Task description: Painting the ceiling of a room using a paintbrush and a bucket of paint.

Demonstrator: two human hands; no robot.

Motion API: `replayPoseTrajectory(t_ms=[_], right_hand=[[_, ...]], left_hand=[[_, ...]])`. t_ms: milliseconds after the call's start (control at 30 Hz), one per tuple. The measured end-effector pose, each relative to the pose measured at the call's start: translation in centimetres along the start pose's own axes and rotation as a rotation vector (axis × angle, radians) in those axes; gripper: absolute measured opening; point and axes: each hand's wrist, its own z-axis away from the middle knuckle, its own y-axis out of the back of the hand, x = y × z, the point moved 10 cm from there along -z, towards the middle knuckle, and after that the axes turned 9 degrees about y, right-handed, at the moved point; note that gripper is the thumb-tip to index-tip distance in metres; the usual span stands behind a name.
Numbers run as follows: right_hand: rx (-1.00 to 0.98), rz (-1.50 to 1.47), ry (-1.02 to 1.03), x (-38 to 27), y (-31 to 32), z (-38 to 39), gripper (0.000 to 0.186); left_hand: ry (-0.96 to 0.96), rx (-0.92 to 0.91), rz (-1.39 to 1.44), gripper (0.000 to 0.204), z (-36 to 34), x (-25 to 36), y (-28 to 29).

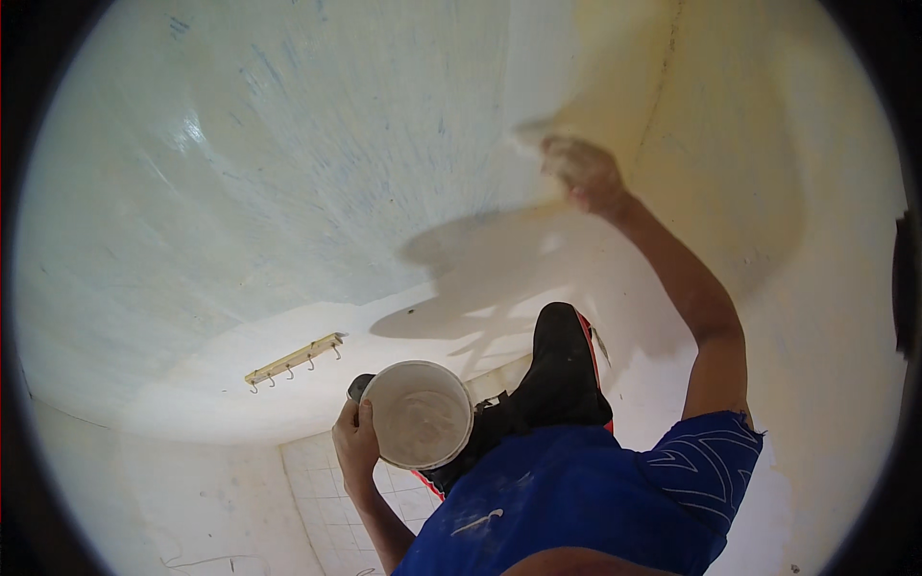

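Observation:
My left hand [356, 444] is closed on the left side of a white bucket [464, 398], thumb at the rim. Smooth whitish paint [420, 428] lies inside it. A small dark piece [360, 386] shows by the rim above my thumb; its kind is unclear. Up at the wall [365, 134], my right hand [584, 173] is raised and closed round what looks like a paintbrush [525, 142]. Motion blurs it, and only its pale tip shows, at or close to the wall. The wall is patchy pale green and white, with yellowish areas on the right.
A wooden hook rail [293, 360] with several metal hooks is fixed low on the wall. My dark-trousered leg [560, 370] is bent beneath me. Pale tiles [327, 490] lie at lower left. A dark object [903, 283] stands at the far right edge. My arm's shadow falls across the wall.

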Motion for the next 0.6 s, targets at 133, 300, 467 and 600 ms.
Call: replayPoseTrajectory(t_ms=[133,300,467,600], right_hand=[[0.529,-0.103,-0.08,2.8,9.3,-7.0,0.018],[0.37,-0.053,-0.042,-0.2,0.7,-1.2,0.018],[0.051,-0.106,-0.089,-9.9,-12.8,9.6,0.033],[-0.126,-0.207,-0.183,-9.5,-16.1,11.8,0.037]], left_hand=[[0.002,-0.03,-0.03,0.041,-0.4,-0.1,-0.4],[-0.004,-0.037,0.008,0.041,-0.6,-0.4,-0.4],[0.008,-0.029,-0.023,0.04,-0.4,-0.2,0.0],[-0.042,-0.062,-0.041,0.043,-0.6,1.6,-0.7]])
